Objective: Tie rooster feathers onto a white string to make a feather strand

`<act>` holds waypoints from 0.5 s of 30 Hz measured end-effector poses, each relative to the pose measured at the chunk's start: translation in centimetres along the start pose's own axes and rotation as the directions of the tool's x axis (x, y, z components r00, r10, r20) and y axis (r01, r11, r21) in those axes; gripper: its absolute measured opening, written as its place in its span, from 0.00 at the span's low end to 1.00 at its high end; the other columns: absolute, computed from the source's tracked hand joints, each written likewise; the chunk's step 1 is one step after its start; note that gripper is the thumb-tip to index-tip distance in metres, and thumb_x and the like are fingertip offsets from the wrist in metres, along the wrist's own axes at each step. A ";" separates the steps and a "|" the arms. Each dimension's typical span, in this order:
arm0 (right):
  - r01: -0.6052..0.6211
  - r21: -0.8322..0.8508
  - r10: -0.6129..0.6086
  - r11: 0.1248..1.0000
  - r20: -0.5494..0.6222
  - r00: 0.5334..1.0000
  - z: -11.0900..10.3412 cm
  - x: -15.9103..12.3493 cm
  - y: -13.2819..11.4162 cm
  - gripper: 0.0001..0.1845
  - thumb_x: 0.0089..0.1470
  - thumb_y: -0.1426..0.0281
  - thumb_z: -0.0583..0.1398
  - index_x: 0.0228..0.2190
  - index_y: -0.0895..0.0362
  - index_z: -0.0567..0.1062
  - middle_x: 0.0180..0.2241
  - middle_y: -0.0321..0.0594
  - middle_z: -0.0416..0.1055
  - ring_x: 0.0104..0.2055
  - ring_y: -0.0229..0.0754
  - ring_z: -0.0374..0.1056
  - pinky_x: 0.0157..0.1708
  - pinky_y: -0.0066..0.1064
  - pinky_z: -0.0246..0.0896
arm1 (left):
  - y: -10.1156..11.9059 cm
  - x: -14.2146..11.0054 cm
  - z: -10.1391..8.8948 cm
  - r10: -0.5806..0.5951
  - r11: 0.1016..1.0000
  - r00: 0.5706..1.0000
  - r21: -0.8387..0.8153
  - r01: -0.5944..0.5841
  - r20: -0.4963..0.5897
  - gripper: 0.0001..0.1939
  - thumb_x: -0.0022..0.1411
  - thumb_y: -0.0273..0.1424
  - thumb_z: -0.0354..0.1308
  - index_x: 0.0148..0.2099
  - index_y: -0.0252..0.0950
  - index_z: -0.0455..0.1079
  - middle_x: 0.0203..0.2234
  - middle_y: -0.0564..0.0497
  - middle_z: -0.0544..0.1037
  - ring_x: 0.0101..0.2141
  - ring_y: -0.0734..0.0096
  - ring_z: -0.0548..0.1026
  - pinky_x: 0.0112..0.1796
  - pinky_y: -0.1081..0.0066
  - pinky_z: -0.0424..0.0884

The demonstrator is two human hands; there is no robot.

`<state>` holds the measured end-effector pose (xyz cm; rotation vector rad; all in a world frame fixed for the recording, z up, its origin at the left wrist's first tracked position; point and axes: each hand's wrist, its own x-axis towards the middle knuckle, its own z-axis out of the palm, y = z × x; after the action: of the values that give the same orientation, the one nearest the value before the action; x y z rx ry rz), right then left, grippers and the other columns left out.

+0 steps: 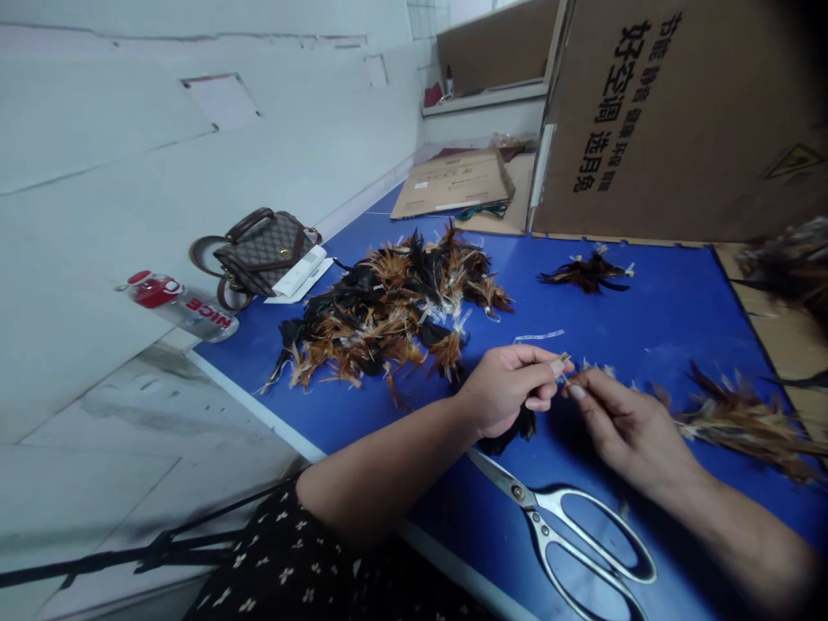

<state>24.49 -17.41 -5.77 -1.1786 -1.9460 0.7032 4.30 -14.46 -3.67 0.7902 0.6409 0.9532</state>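
My left hand is closed round a small bunch of dark feathers, whose black ends hang out below the palm. The bunch's pale tied end pokes out between thumb and forefinger. Close against that end, my right hand is closed in a pinch, thumb to forefinger; what lies between its fingertips is too small to make out. Large metal scissors lie just below both hands, their blades partly under the left wrist. Left of my hands spreads a big pile of brown and black feather bunches.
On the blue table are a small feather cluster, more brown feathers at right and a clear strip. A handbag and plastic bottle stand at left. Behind are flat cardboard and a large carton.
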 end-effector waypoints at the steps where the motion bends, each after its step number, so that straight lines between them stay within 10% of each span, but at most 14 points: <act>1: -0.008 0.000 0.008 1.000 0.001 1.000 -0.1 0.1 0.2 0.22 0.76 0.50 0.58 0.33 0.50 0.75 0.28 0.36 0.72 0.29 0.43 0.66 0.35 0.36 0.64 | -0.1 0.0 -0.1 -0.005 1.000 1.000 -0.001 0.005 0.010 0.29 0.52 0.46 0.85 0.41 0.28 0.80 0.24 0.52 0.73 0.26 0.79 0.65 0.27 0.72 0.52; 15: -0.202 0.219 0.226 0.955 -0.091 0.970 0.6 -0.5 -0.1 0.24 0.73 0.42 0.62 0.46 0.50 0.77 0.32 0.37 0.77 0.31 0.43 0.72 0.30 0.32 0.66 | -0.4 0.3 -0.2 -0.001 0.994 1.000 -0.106 0.003 0.026 0.21 0.49 0.34 0.83 0.40 0.27 0.82 0.35 0.42 0.80 0.30 0.76 0.69 0.32 0.70 0.57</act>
<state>24.10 -17.96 -6.20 -1.2806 -1.6207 0.9080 4.49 -14.27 -4.13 0.7066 0.5642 0.9658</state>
